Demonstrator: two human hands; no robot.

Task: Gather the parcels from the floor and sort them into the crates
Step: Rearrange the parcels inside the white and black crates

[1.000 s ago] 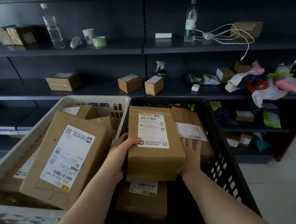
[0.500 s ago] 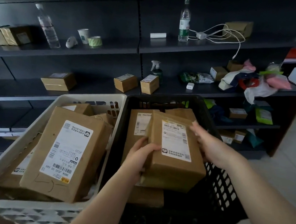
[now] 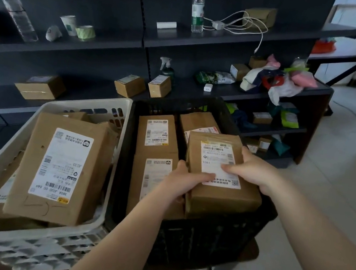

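Dark metal shelving (image 3: pixel 121 43) fills the wall ahead of me, with pale floor tiles (image 3: pixel 342 159) off to the right. On its shelves I see a clear water bottle (image 3: pixel 198 8), a tangle of white cable (image 3: pixel 242 25), a paper cup (image 3: pixel 68 25), a roll of green tape (image 3: pixel 85 32), a spray bottle (image 3: pixel 167 68) and a few small cardboard boxes (image 3: pixel 130 85).

Two crates sit side by side in front of me. To the left, the white crate (image 3: pixel 9 146) holds a large brown parcel (image 3: pixel 61 168) lying tilted on other boxes, its white label facing up. To the right, the black crate (image 3: pixel 203 238) has several parcels laid flat inside.

Both my hands hold one brown parcel (image 3: pixel 221 178) at the near right corner of the black crate, resting on or just above the parcels beneath; I cannot tell which. My left hand (image 3: pixel 185 182) grips its left edge, thumb lying across the label. My right hand (image 3: pixel 252 169) curls over the right side, fingers bent onto the label from above.
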